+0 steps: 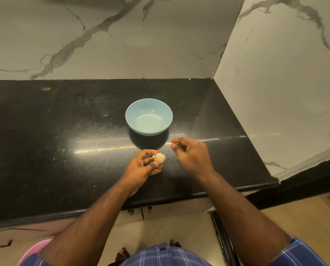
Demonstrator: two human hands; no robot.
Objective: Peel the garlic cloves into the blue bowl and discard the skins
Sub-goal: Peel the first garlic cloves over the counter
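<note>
A light blue bowl [149,117] stands on the black countertop [64,141], with nothing visible inside it. Just in front of the bowl, my left hand [146,166] grips a pale garlic bulb [160,157] between thumb and fingertips. My right hand [192,153] hovers to the right of the bulb with fingers curled, and its fingertips pinch a small pale scrap of garlic [173,145], either a skin or a clove. Both hands are a little above the counter's surface.
Marble walls close the counter at the back and on the right. The counter's front edge [160,200] runs below my wrists. Small pale flecks lie scattered on the counter. A pink object [32,250] shows at floor level, bottom left.
</note>
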